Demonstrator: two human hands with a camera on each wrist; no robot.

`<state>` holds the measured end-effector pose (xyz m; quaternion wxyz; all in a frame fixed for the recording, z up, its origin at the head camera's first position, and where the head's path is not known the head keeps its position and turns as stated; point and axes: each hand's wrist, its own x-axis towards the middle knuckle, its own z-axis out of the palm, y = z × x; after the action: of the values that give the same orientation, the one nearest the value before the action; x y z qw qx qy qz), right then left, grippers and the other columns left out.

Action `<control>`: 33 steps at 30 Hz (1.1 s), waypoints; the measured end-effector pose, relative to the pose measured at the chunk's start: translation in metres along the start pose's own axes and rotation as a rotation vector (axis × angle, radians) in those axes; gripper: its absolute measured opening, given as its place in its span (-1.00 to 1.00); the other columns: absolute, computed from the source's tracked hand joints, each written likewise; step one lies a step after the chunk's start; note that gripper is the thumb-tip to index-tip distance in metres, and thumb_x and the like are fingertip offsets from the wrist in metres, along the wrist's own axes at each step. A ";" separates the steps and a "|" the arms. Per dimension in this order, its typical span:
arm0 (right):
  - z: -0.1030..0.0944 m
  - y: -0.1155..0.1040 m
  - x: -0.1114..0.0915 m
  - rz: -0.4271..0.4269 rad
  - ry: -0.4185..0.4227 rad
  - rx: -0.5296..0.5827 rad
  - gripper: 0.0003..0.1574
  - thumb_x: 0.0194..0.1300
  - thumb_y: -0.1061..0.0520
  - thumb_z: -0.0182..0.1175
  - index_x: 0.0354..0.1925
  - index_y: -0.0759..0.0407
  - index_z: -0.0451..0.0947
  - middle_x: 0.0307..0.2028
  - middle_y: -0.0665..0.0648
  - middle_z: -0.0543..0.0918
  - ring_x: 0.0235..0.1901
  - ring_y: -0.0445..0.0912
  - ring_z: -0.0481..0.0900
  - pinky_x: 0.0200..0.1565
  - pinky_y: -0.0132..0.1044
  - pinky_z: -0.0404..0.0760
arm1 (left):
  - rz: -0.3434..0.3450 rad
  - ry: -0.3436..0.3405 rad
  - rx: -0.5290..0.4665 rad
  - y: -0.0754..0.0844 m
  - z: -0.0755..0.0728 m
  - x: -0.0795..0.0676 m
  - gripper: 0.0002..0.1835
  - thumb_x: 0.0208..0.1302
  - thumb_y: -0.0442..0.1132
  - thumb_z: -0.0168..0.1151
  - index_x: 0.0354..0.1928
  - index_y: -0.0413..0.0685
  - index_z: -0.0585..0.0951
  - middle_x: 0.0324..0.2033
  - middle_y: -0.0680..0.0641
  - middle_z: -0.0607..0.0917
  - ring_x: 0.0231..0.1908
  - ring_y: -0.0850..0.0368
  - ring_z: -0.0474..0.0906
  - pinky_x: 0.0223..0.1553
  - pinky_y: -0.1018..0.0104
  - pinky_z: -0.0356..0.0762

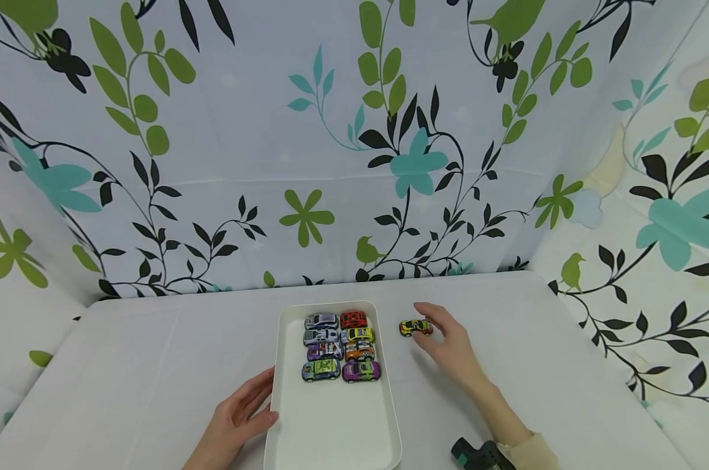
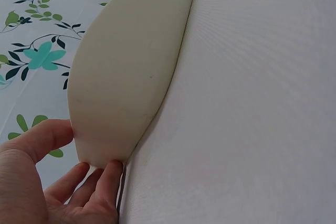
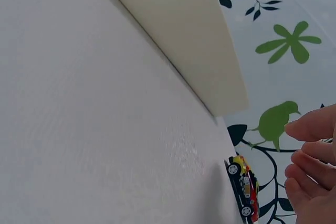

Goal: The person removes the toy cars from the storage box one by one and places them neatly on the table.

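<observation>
A dark device [image 1: 480, 455] at the right wrist and a beige sleeve [image 1: 531, 452] sit nearest, cut off by the head view's bottom edge right of centre. Beside them, the shallow white tray [image 1: 331, 424] runs up from the bottom edge to mid-frame, a smooth rectangle with rounded corners and a thin raised rim; its plain floor shows below the cars. White tabletop [image 1: 137, 365], finely woven in the wrist views, spreads broadly to the tray's left and more narrowly to its right, ending in a straight far edge just beyond the tray.

The left hand [image 1: 237, 414], lower centre-left, has loosely bent fingers and thumb touching the tray's left wall and rim; how firmly they press I cannot tell. The right hand [image 1: 451, 349], right of centre, has thumb and forefinger parted around the yellow-and-black toy car [image 1: 412, 327]. The right wrist view shows a gap between them, so it has hold of nothing; the car stands on its wheels, just right of the tray.

Eight glossy, patterned cars fill the tray's upper part in two close columns, among them a red car [image 1: 353, 319] at upper right and a purple-and-green car [image 1: 361, 372] at lower right. Leaf-printed cloth [image 1: 231, 130] rises behind the far edge and along both sides, bounding the space.
</observation>
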<state>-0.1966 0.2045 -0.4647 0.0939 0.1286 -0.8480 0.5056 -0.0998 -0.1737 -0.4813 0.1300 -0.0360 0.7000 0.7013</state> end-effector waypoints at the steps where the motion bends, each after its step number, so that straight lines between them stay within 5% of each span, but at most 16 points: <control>1: 0.001 -0.003 -0.001 -0.005 -0.007 -0.008 -0.38 0.26 0.30 0.35 0.28 0.13 0.50 0.28 0.14 0.53 0.31 0.09 0.47 0.39 0.04 0.41 | 0.001 -0.002 -0.001 0.000 0.000 0.000 -0.29 0.31 -0.26 0.32 0.46 -0.11 0.28 0.46 -0.22 0.30 0.46 -0.21 0.21 0.23 0.31 0.55; 6: 0.009 -0.015 -0.006 -0.021 -0.050 -0.053 -0.40 0.26 0.23 0.37 0.26 0.09 0.52 0.25 0.06 0.56 0.26 0.07 0.51 0.34 0.18 0.44 | 0.008 -0.006 -0.004 0.001 0.000 -0.001 -0.28 0.31 -0.27 0.31 0.47 -0.13 0.28 0.46 -0.23 0.29 0.46 -0.21 0.20 0.23 0.32 0.54; 14: 0.022 -0.031 -0.013 -0.130 -0.105 -0.131 -0.39 0.20 0.19 0.43 0.23 0.05 0.55 0.16 -0.03 0.62 0.14 0.01 0.59 0.21 0.05 0.60 | 0.000 0.005 0.004 0.002 0.002 0.000 -0.28 0.31 -0.25 0.32 0.46 -0.12 0.28 0.46 -0.23 0.30 0.46 -0.22 0.21 0.24 0.27 0.54; 27: 0.045 -0.036 -0.021 -0.356 -0.168 -0.174 -0.42 0.10 0.28 0.47 0.13 0.22 0.61 0.12 0.10 0.64 0.16 0.02 0.57 0.21 -0.04 0.61 | -0.013 0.015 0.007 0.003 0.002 0.000 -0.27 0.31 -0.24 0.32 0.47 -0.13 0.27 0.46 -0.24 0.30 0.46 -0.21 0.21 0.23 0.27 0.54; 33: 0.050 -0.041 -0.027 -0.372 -0.216 -0.207 -0.43 0.12 0.26 0.46 0.14 0.17 0.61 0.14 0.07 0.61 0.17 0.01 0.55 0.23 -0.08 0.60 | -0.010 0.012 0.004 0.002 0.001 0.000 -0.27 0.30 -0.25 0.33 0.47 -0.12 0.28 0.46 -0.23 0.30 0.46 -0.21 0.21 0.24 0.27 0.54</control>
<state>-0.1593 0.1449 -0.4618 0.1069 0.3254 -0.8622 0.3732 -0.1003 -0.1722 -0.4794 0.1295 -0.0435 0.7019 0.6990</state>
